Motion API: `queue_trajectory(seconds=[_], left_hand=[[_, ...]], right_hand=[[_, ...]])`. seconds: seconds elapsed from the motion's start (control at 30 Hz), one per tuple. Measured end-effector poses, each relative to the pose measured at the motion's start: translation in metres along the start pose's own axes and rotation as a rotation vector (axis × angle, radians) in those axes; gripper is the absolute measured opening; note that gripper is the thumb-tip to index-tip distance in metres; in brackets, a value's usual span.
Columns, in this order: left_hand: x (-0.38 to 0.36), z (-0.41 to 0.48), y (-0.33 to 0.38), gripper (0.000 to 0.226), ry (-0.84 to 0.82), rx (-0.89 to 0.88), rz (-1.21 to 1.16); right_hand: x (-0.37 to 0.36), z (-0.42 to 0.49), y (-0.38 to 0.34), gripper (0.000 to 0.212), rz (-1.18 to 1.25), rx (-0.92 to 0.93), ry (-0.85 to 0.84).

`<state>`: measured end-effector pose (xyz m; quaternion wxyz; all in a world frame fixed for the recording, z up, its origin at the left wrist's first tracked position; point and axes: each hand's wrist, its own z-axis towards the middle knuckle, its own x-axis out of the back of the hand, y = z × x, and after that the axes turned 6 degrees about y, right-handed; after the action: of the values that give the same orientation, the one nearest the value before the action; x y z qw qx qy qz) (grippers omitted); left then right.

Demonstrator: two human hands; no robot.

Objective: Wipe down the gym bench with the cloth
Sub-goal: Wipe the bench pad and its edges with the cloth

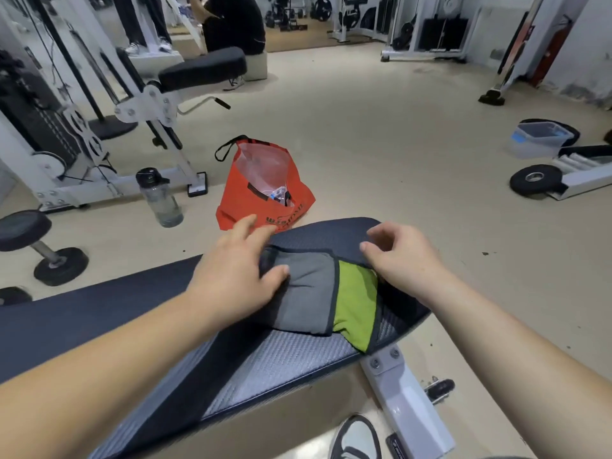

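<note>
Cloth (308, 293) on the gym bench (281, 356): my left hand (231, 276) presses it flat-fingered, my right hand (404, 260) curls at its edge, grip unclear. Wiping looks barely begun; next, firm sweeps.

— How is the light?
— Bright enough and even. It is diffuse and seems to come from overhead, so the pale floor (381, 144) shows no hard highlights.
— Any shadows?
— Only soft ones. There is a dim patch under the left hand (231, 276) on the cloth (308, 293).
— Glare?
— Just a mild sheen on the grey textured part of the surface (281, 359).
— Is it sharp?
— The middle is fairly crisp. The left hand's fingertips smear a little, and the right hand (404, 260) is cleaner. The far machines (430, 28) look soft and hazy.
— Distortion?
— Wide-angle. Straight lines bow near the edges, and the forearms swell toward the bottom corners.
</note>
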<state>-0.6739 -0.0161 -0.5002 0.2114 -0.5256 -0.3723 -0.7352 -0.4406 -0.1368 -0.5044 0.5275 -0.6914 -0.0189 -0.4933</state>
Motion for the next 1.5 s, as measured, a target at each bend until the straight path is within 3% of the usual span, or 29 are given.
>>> queue_trajectory(seconds=[0.03,0.13,0.3,0.43,0.57,0.63,0.7,0.83,0.9,0.97,1.1,1.17,1.27,1.4,1.5], left_hand=[[-0.005,-0.005,0.004,0.063,-0.031,-0.126,0.016],[-0.027,-0.020,0.018,0.068,-0.341,-0.354,0.139],[-0.033,0.003,0.026,0.066,-0.451,-0.540,0.263],[-0.049,0.058,0.036,0.071,-0.427,-0.413,0.348],[-0.079,0.087,0.080,0.066,-0.371,-0.146,0.324],[-0.089,0.072,0.105,0.066,-0.332,-0.157,0.313],[-0.089,0.047,0.121,0.063,-0.321,-0.285,0.284],[-0.075,0.006,0.108,0.060,-0.318,-0.702,0.239],[-0.074,0.018,0.089,0.063,-0.306,-0.782,0.214],[-0.076,0.048,0.079,0.066,-0.295,-0.703,0.243],[-0.089,0.098,0.089,0.062,-0.295,-0.263,0.258],[-0.095,0.091,0.102,0.061,-0.273,-0.199,0.259],[-0.090,0.040,0.120,0.060,-0.249,-0.266,0.255],[-0.067,-0.036,0.098,0.055,-0.253,-0.550,0.180],[-0.054,-0.032,0.054,0.056,-0.249,-0.540,0.170]], right_hand=[[0.000,0.002,0.004,0.034,-0.004,-0.022,0.022],[-0.003,0.007,0.014,0.029,-0.010,-0.098,0.021],[-0.005,0.014,0.021,0.029,0.014,-0.171,0.055],[-0.002,0.023,0.029,0.026,0.000,-0.211,0.124],[0.002,0.023,0.033,0.057,0.254,-0.320,0.159],[0.007,0.024,0.033,0.067,0.355,-0.404,0.204],[0.010,0.028,0.036,0.072,0.361,-0.443,0.252],[0.014,0.024,0.039,0.073,0.229,-0.407,0.194],[0.013,0.022,0.038,0.073,0.205,-0.370,0.183],[0.013,0.022,0.036,0.073,0.182,-0.320,0.204],[0.013,0.022,0.033,0.064,0.104,-0.219,0.217],[0.013,0.022,0.033,0.061,0.070,-0.181,0.220],[0.010,0.024,0.033,0.057,0.032,-0.130,0.221],[0.005,0.021,0.026,0.055,0.034,-0.071,0.148],[-0.003,0.015,0.019,0.039,-0.022,-0.001,0.047]])
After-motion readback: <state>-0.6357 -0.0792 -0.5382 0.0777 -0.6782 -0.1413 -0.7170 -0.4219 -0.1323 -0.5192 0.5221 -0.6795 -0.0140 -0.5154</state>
